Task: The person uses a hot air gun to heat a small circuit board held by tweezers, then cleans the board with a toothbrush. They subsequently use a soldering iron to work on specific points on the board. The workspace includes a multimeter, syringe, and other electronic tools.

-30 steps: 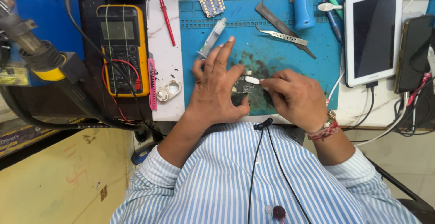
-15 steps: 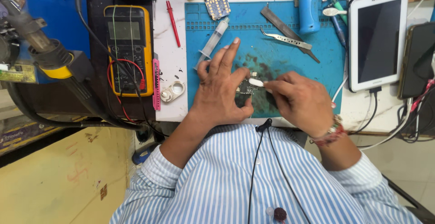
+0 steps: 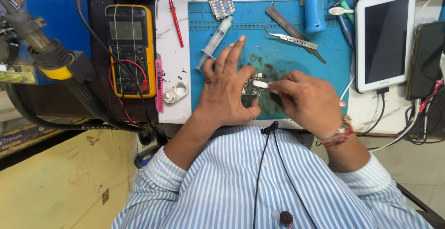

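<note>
Currently the left hand [image 3: 227, 90] lies flat on the blue work mat [image 3: 324, 81], its fingers [image 3: 235, 53] spread and extended, pinning a small circuit board [image 3: 252, 89] by its left edge; the thumb curls under the board's lower side. The fingers are open and pressing, not wrapped around anything.

The right hand [image 3: 308, 101] is closed in a pinch on a slim white tool [image 3: 262, 84], whose tip rests on the top face of the board. The kind of tool cannot be told; it looks like a brush or scraper handle.

The board sits near the centre of the mat, close to its front edge, between the two hands and on a dark smudged patch of the mat.

Progress, as a judgement: work on the board's face is in hand and not finished, since the tip is on the board and the board is held down. The tweezers [image 3: 292, 40], syringe [image 3: 214, 41] and flat metal blade [image 3: 286, 24] lie apart on the mat, untouched. A second small board [image 3: 221, 0] rests at the mat's far edge.

On the surface to the left stands a yellow multimeter [image 3: 130, 48] with red leads; to the right lies a white tablet [image 3: 384, 37], connected by cable.
</note>
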